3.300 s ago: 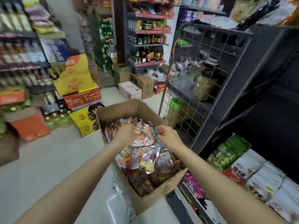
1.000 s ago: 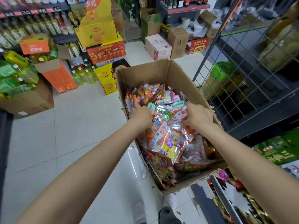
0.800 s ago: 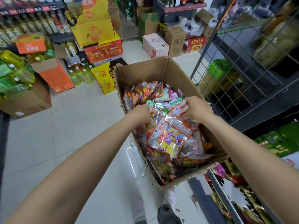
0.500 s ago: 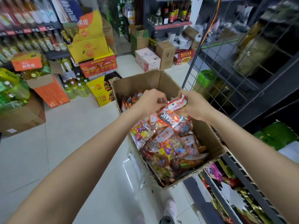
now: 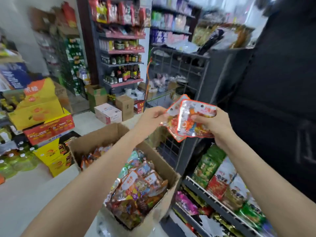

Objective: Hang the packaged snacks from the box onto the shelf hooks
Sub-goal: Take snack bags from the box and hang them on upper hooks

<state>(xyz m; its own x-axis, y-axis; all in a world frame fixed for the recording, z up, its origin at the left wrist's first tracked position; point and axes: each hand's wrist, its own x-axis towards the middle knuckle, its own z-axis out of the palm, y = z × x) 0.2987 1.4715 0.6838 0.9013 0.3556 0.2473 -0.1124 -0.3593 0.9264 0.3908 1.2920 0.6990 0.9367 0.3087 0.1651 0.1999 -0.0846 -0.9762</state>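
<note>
Two snack packs (image 5: 191, 120) are sitting in your hands, up above the cardboard box (image 5: 102, 139) & in front of the dark wire rack (image 5: 177, 69). Your right hand (image 5: 213, 125) is gripping the front pack, thumb curled across its clear face, fingers wrapped behind. Your left hand (image 5: 152, 118) is pinching the left edge of the back pack, which is peeking out behind & to the left of the front one. Both packs are red-edged w/ see-thru fronts showing mixed-colour contents; they're overlapping & touching.

The box is sitting below your forearms, flaps open, w/ more packaged snacks (image 5: 136, 190) piled inside, mostly toward the near end. Just right of the box, a low shelf (image 5: 205, 192) w/ a white rail is holding green, red & white bags (image 5: 212, 170). You're facing a dark panel (image 5: 273, 100) at right; can't tell any hooks on it, too blurry. At left, yellow & red cartons (image 5: 44, 120) are stacked on the floor beside green bottles (image 5: 15, 161). Bottle shelves (image 5: 123, 65) are standing at the back.
</note>
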